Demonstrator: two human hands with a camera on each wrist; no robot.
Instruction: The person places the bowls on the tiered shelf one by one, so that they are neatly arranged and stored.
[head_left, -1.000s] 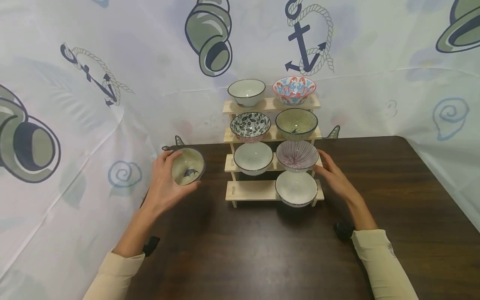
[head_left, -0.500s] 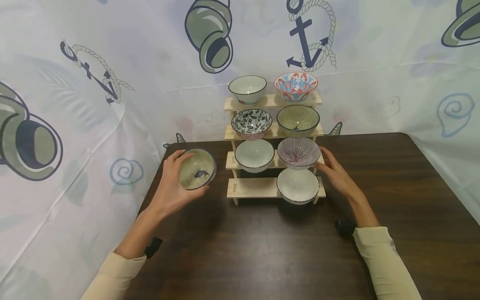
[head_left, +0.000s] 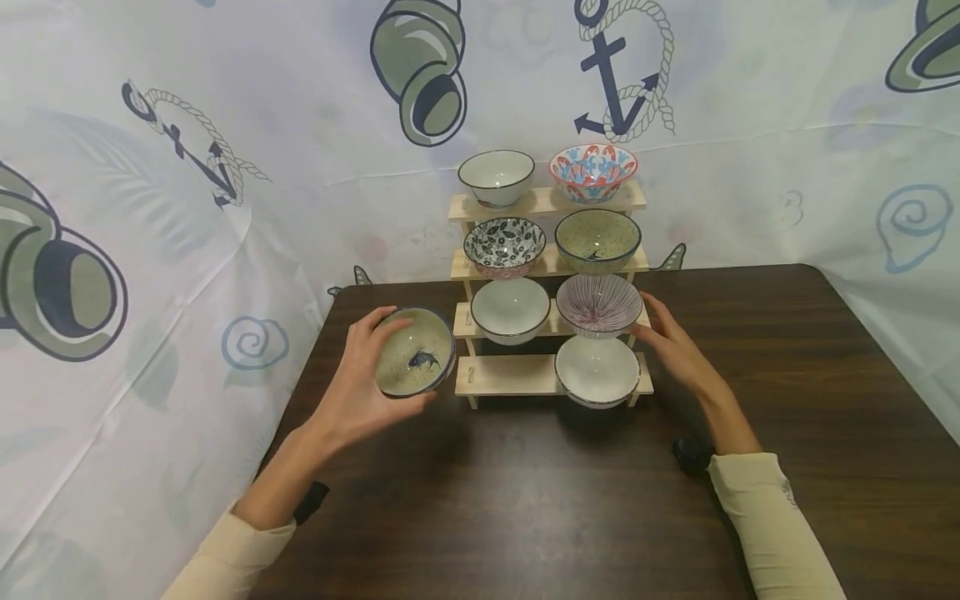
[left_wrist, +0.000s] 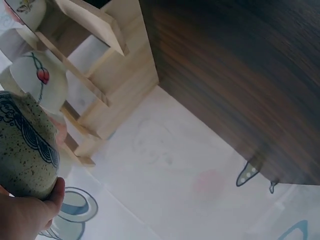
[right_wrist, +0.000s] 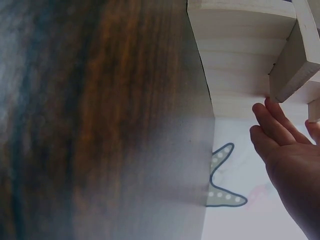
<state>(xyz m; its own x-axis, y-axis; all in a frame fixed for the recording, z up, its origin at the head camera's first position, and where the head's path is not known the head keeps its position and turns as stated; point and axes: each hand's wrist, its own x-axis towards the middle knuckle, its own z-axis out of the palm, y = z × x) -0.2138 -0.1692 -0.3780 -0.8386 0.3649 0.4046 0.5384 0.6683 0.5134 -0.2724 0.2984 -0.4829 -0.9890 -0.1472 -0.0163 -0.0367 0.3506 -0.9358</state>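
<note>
My left hand (head_left: 365,375) grips a speckled beige bowl (head_left: 405,367) with a blue fish inside, thumb and fingers round its rim. It is tilted toward the head camera, left of the wooden tiered rack (head_left: 502,375). In the left wrist view the bowl (left_wrist: 27,155) shows a blue wave band outside. My right hand (head_left: 678,354) is at the rack's right side, beside the purple-striped bowl (head_left: 598,305). Its fingers look mostly straight in the right wrist view, with fingertips (right_wrist: 258,107) at the rack's side; whether the thumb presses a shelf is hard to see.
On the lowest step stands a white bowl (head_left: 597,370) at the right. Above it are a plain white bowl (head_left: 510,311), a black floral bowl (head_left: 504,246), a green speckled bowl (head_left: 597,240), a dark-rimmed bowl (head_left: 497,177) and a red-blue bowl (head_left: 593,172). A patterned cloth (head_left: 300,208) hangs behind.
My left hand has carried the speckled bowl rightward and slightly down, closer to the rack. The right hand stays at the rack's right side. The head view has shifted slightly.
</note>
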